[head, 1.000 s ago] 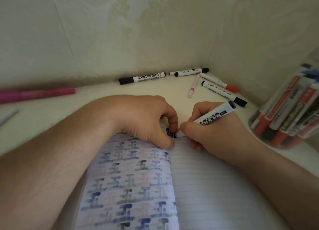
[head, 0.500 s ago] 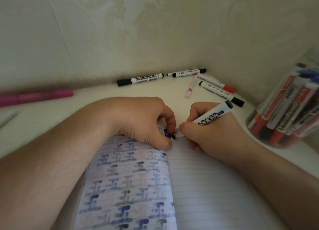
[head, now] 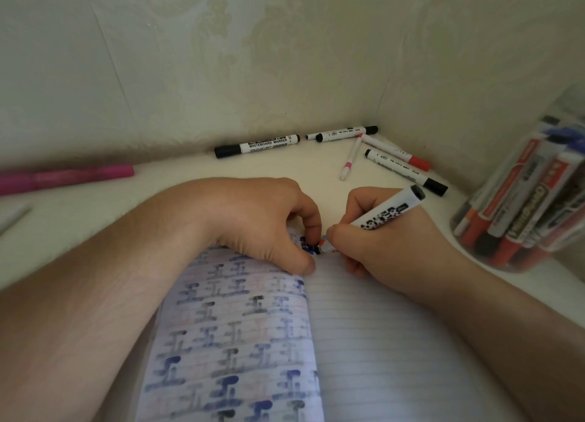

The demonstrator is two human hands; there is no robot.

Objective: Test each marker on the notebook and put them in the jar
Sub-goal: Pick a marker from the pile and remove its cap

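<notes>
Clear jar [head: 566, 231] at right edge of surface [head: 177, 181], packed with capped markers, mostly red and black, leaning. Right hand [head: 376, 241] fingers grasp a marker [head: 387, 213], tip down on the notebook [head: 364, 342] top edge. Left hand [head: 269, 222] fingers curled, pinning the folded-back scribbled page. Five loose markers [head: 408, 171] lie in the back corner; pink marker [head: 63, 178] far left.

Lined matt paper notebook [head: 364, 342], glossy plastic markers [head: 258, 145], clear plastic jar [head: 522, 257].
</notes>
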